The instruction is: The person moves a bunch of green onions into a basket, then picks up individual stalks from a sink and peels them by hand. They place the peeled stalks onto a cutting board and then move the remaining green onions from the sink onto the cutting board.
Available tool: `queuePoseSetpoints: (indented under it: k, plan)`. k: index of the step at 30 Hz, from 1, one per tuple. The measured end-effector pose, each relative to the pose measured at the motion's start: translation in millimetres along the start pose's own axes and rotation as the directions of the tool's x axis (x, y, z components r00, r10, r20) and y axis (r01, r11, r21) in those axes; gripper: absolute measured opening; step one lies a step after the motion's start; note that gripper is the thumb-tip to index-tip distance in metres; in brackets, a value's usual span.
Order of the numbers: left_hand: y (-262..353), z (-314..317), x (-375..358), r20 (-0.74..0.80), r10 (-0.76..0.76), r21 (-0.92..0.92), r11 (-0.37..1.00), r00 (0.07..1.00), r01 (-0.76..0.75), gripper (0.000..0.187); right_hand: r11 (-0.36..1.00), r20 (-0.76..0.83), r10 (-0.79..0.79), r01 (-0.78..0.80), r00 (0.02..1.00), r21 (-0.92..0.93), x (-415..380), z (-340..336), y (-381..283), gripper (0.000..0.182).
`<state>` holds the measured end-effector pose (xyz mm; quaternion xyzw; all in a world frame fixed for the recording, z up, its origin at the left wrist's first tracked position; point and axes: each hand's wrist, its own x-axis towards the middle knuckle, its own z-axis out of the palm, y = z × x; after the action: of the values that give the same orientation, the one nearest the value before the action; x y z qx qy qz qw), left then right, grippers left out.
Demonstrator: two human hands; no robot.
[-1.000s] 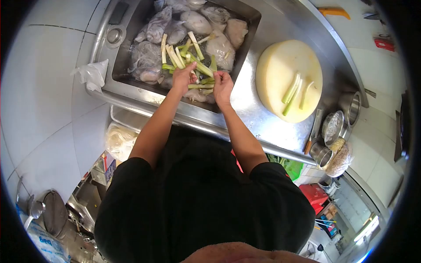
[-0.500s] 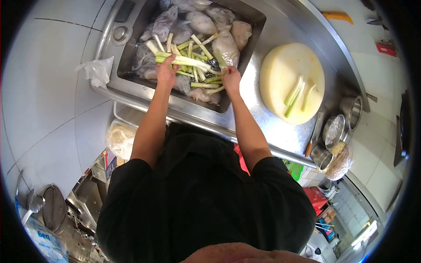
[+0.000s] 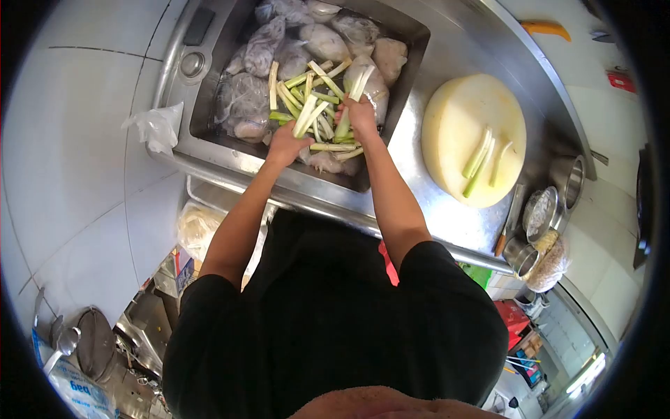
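My left hand (image 3: 286,144) is closed around the lower ends of several cut scallion stalks (image 3: 306,116), which stand up and lean to the right. To its right, my right hand (image 3: 359,117) grips more scallion stalks (image 3: 359,83), white ends upward. Both hands are over the sink (image 3: 413,64), which holds water. Between and behind them, loose scallion pieces (image 3: 296,78) lie criss-crossed on pale bulky pieces in clear plastic (image 3: 325,42), possibly poultry. A few scallion lengths (image 3: 478,152) rest on the round cutting board (image 3: 447,119) to the right.
A knife (image 3: 508,223) lies right of the board, beside metal bowls (image 3: 538,214) and a metal cup (image 3: 520,256). A plastic bag (image 3: 158,128) hangs over the sink's left rim. An orange-handled tool (image 3: 546,29) is at the far right.
My left hand has moved down and right, its scallions now tilted upright. My right hand has lifted scallion stalks from the pile. The view has shifted slightly.
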<state>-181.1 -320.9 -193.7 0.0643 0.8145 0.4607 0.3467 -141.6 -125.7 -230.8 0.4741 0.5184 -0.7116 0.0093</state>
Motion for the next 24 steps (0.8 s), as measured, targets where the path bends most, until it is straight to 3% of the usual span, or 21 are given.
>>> queuePoseSetpoints:
  k: [1, 2, 5, 6, 7, 10, 12, 14, 15, 16, 17, 18, 19, 21, 22, 23, 24]
  plan:
    - [-7.7, -6.5, 9.1, 0.081, -0.154, -0.02, 0.987, 0.985, 0.157, 0.032, 0.961, -0.081, -0.174, 0.151, 0.981, -0.232, 30.9, -0.2, 21.6, 0.025]
    - [-24.7, -5.0, 27.8, -0.01, -0.08, 0.186, 0.979, 0.997, 0.08, 0.034, 0.847, -0.121, -0.354, 0.263, 0.927, -0.462, 52.8, -2.0, 43.2, 0.028]
    - [-61.2, 7.5, 75.8, -0.079, 0.045, 0.382, 0.924, 0.996, -0.012, 0.037, 0.531, -0.051, -0.346, 0.151, 0.937, -0.834, 56.1, 39.6, 96.3, 0.038]
    - [-52.6, 4.7, 75.0, -0.082, 0.047, 0.509, 0.861, 0.996, 0.001, 0.041, 0.439, 0.023, -0.28, 0.15, 0.96, -0.886, 62.9, 37.4, 107.5, 0.036]
    - [-62.5, 3.1, 83.5, -0.023, -0.032, 0.524, 0.851, 0.999, 0.039, 0.042, 0.354, 0.15, -0.152, 0.196, 0.977, -0.915, 73.1, 27.7, 114.9, 0.035]
    - [-82.0, -10.9, 117.1, 0.091, -0.256, 0.556, 0.815, 0.962, 0.164, 0.043, 0.17, 0.505, 0.231, 0.476, 0.832, -0.863, 97.7, 7.8, 106.1, 0.033]
    - [-65.6, -18.3, 122.1, 0.097, -0.377, 0.553, 0.79, 0.921, 0.265, 0.044, 0.222, 0.373, 0.247, 0.323, 0.894, -0.92, 30.7, -3.6, 26.9, 0.03]
    - [-41.2, -30.3, 86.3, -0.041, -0.218, 0.473, 0.856, 0.975, 0.211, 0.045, 0.78, 0.367, 0.292, 0.002, 0.883, -0.625, -22.2, -22.3, -5.0, 0.027]
    - [-24.1, -36.9, 65.0, -0.117, -0.136, 0.435, 0.883, 0.984, 0.174, 0.045, 0.923, 0.376, 0.304, -0.172, 0.875, -0.345, -36.4, -30.7, -12.8, 0.026]
    - [-3.1, -41.3, 45.7, -0.062, -0.145, 0.33, 0.931, 0.988, 0.157, 0.045, 0.962, 0.473, 0.272, -0.226, 0.838, -0.153, -47.5, -35.8, -14.8, 0.026]
    - [1.1, -33.0, 32.4, -0.021, -0.172, 0.082, 0.982, 0.985, 0.173, 0.044, 0.957, 0.56, 0.216, -0.287, 0.8, 0.04, -56.1, -39.6, -16.1, 0.026]
    - [4.3, -20.9, 19.7, 0.03, -0.188, -0.169, 0.967, 0.982, 0.191, 0.044, 0.907, 0.633, 0.14, -0.355, 0.761, 0.226, -62.7, -42.2, -16.3, 0.025]
    - [12.3, -9.3, 5.6, 0.083, -0.196, -0.406, 0.889, 0.977, 0.212, 0.043, 0.907, 0.607, 0.095, -0.32, 0.789, 0.273, -68.2, -36.0, -13.9, 0.026]
    - [38.5, 22.0, -22.5, 0.112, -0.18, -0.404, 0.89, 0.977, 0.21, 0.039, 0.894, 0.649, 0.052, -0.325, 0.759, 0.308, -76.6, -19.1, -11.4, 0.027]
    - [47.8, 28.1, -30.3, 0.127, -0.171, -0.398, 0.894, 0.977, 0.208, 0.037, 0.856, 0.557, 0.146, -0.387, 0.817, 0.344, -85.4, -10.4, -13.6, 0.031]
    - [26.7, 40.3, -23.5, 0.044, 0.067, -0.02, 0.998, 0.997, -0.066, 0.041, 0.876, 0.462, -0.016, -0.21, 0.887, 0.435, -69.7, 3.5, 12.4, 0.04]
    - [23.2, 45.7, -24.1, -0.031, 0.079, -0.029, 0.996, 0.996, -0.08, 0.043, 0.867, 0.445, 0.03, -0.245, 0.895, 0.434, -67.2, 9.7, 20.1, 0.04]
